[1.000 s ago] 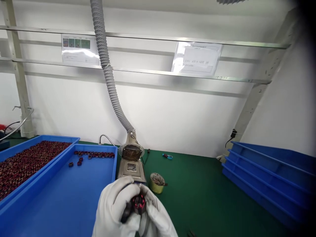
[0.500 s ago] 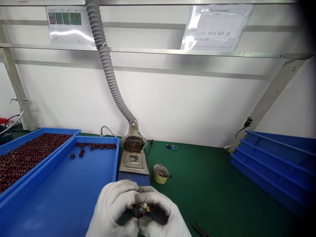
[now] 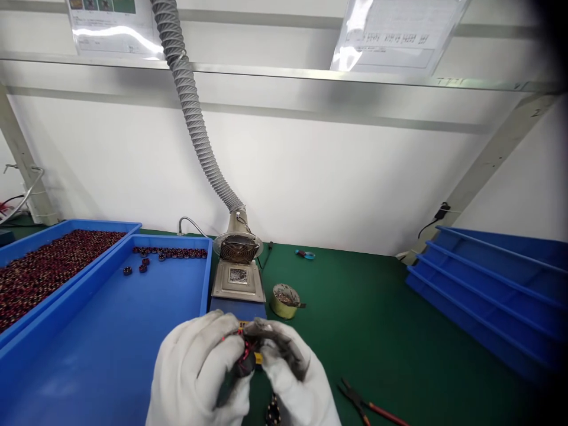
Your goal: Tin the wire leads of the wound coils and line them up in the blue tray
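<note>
Both gloved hands meet low in the middle, in front of a small metal-topped unit. My left hand is closed, pinching a small dark coil with reddish wire between thumb and fingers. From the other side my right hand, its glove fingertips blackened, is closed with thumb and forefinger at the same coil; the fingers partly hide it. Under the right hand a dark piece with pale dots shows; whether it is held I cannot tell. Nearest on the right lie pliers with red handles.
A blue tray holds several small coils along its far end; a second blue tray is full of them. The metal-topped unit stands under a grey hose. A yellowish tin, blue-handled cutters and stacked blue trays are rightward.
The view has tilted down, bringing more of the pliers into sight. Both hands have shifted slightly; the coil has turned, showing more reddish wire, and the dotted piece now shows below.
</note>
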{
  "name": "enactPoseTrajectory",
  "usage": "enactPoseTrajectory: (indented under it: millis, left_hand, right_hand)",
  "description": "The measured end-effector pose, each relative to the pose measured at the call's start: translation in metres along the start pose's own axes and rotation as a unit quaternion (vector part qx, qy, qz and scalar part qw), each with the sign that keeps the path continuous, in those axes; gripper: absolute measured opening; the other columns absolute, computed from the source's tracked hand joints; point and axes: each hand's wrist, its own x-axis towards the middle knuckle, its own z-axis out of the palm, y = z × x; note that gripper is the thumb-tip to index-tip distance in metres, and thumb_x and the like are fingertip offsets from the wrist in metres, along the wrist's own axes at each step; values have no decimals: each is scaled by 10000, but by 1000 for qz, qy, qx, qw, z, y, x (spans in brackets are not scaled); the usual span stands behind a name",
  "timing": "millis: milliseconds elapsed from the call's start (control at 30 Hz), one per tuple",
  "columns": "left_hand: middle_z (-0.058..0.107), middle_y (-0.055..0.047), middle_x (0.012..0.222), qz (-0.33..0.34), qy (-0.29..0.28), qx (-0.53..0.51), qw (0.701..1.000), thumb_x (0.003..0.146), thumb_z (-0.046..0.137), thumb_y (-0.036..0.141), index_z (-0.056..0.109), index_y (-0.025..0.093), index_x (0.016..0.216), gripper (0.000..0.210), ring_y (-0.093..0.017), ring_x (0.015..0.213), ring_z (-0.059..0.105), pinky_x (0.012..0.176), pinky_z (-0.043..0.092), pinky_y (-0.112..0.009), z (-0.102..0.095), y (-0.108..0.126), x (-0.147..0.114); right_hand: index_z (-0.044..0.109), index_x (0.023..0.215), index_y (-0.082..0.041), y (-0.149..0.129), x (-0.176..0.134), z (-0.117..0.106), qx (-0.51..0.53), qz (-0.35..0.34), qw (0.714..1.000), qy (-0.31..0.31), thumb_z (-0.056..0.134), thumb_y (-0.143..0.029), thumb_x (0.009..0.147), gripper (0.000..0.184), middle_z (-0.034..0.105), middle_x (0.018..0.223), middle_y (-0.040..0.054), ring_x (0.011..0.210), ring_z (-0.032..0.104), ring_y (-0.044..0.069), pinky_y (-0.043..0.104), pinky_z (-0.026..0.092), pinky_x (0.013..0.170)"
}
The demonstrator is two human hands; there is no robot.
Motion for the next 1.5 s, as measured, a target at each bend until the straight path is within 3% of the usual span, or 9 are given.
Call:
enactPoseTrajectory:
  millis: [200, 467, 633, 933, 1000, 1133, 1267, 1367, 1500]
  left_hand:
    - [713, -117, 888, 37, -18, 40, 998, 725, 494, 176, 508, 178, 933, 209, -251, 866, 634, 725, 468, -402, -4, -1, 3]
    - [687, -40, 964, -54, -77, -112, 989, 661, 571, 106, 533, 242, 943, 315, -210, 891, 627, 768, 499, -354, 1, -5, 8]
    - [675, -14, 1037, -155, -151, -294, 931, 737, 580, 171, 606, 297, 997, 290, -180, 908, 631, 769, 532, -281, 2, -13, 5]
    - [717, -12, 841, -345, -17, -442, 828, 765, 511, 196, 684, 256, 726, 187, -209, 878, 656, 690, 553, -249, 0, -18, 5]
    - [691, -17, 1008, -353, -49, -419, 835, 726, 582, 194, 680, 275, 876, 196, -224, 971, 627, 777, 542, -277, -1, -19, 2]
    - [602, -20, 1193, -241, -162, -353, 889, 616, 692, 111, 599, 318, 1082, 518, -225, 1078, 563, 927, 467, -346, -1, -13, 1]
    - [691, -24, 1043, -193, -95, -408, 887, 659, 701, 181, 669, 299, 980, 344, -204, 969, 622, 857, 512, -315, 6, -10, 4]
    - [747, 8, 783, -256, -33, -491, 832, 657, 696, 201, 730, 282, 741, 121, -212, 815, 672, 817, 532, -317, 10, -13, 4]
    - [737, 66, 712, -370, 53, -526, 764, 699, 586, 123, 702, 293, 637, 214, -183, 728, 685, 755, 554, -301, 8, -18, 4]
  right_hand:
    - [673, 874, -209, 9, -9, 14, -1, 35, 999, -15, 735, -294, 621, 274, 692, 914, 69, 900, 623, 243, 359, 483, 858]
    - [642, 816, -212, 29, 9, -2, 79, 72, 994, -33, 766, -313, 577, 288, 687, 821, 68, 797, 645, 222, 355, 520, 742]
    - [650, 808, -210, 37, 14, -10, 120, 95, 988, -33, 803, -233, 513, 334, 688, 784, 59, 745, 648, 215, 346, 528, 689]
    - [665, 795, -196, 29, 19, -7, 135, 112, 977, -119, 741, -371, 602, 271, 678, 689, 55, 671, 645, 205, 378, 514, 679]
    - [661, 863, -200, 25, 13, -6, 136, 102, 979, -114, 711, -411, 627, 320, 684, 755, 67, 741, 649, 213, 378, 505, 720]
    - [652, 922, -204, 16, -3, 0, 131, 105, 981, -99, 664, -441, 666, 348, 684, 822, 81, 857, 637, 239, 376, 497, 756]
    - [649, 928, -205, 15, -4, 4, 139, 120, 979, -88, 694, -390, 656, 332, 684, 840, 75, 867, 634, 236, 382, 486, 787]
    - [664, 829, -200, 22, 6, 3, 152, 140, 974, -95, 733, -338, 621, 259, 690, 784, 61, 801, 649, 227, 386, 493, 772]
    - [663, 726, -179, 32, 18, -5, 154, 156, 968, -121, 776, -325, 561, 248, 682, 675, 50, 681, 657, 217, 387, 513, 701]
